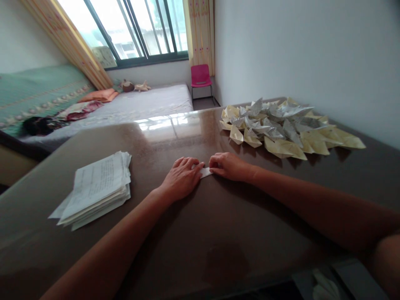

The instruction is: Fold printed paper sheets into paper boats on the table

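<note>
Both my hands rest on a small folded white paper (pixel 205 171) in the middle of the brown table (pixel 218 233). My left hand (pixel 182 177) lies flat over the paper's left part, fingers stretched and pressing down. My right hand (pixel 227 166) covers its right end with fingers curled and pressed onto it. Only a short strip of the paper shows between the two hands.
A stack of white sheets (pixel 96 187) lies to the left on the table. A heap of folded paper boats (pixel 287 127) fills the far right. Beyond the table are a bed (pixel 131 106), a pink chair (pixel 201 77) and a window (pixel 137 29).
</note>
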The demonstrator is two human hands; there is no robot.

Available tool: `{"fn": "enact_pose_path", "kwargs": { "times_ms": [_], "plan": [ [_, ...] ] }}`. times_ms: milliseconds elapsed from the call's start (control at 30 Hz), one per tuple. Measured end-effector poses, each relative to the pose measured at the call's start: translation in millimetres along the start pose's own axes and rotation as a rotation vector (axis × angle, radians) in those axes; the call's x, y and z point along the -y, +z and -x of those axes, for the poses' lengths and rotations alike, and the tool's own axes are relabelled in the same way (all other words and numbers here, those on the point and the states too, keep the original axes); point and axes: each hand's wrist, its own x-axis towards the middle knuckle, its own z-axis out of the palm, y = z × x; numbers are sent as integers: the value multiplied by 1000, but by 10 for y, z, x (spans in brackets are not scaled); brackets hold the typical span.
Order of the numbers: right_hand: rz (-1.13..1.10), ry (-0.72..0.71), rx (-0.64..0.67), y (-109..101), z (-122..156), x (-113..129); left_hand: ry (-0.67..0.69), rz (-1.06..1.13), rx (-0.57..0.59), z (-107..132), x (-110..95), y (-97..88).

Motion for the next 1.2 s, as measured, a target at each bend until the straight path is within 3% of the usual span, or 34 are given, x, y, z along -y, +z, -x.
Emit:
{"fn": "enact_pose_path", "kwargs": {
  "times_ms": [233,567,700,867,1033,1200],
  "plan": [
    [-51,16,-6,-4,47,23,-92,138,10,-11,49,-9],
    [-115,-25,-17,38,43,26,-155,349,-80,-23,-25,2],
    [-65,-16,27,28,32,64,-115,297,-122,-11,-20,-10],
    [8,135,-14,4,9,90,-109,107,-296,46,-42,-100],
    [-75,238,-53,-21,-27,87,-55,-32,-195,105,-221,-102],
    [-224,214,165,-96,14,160,-31,-84,-122,124,-296,-35]
  ]
}}
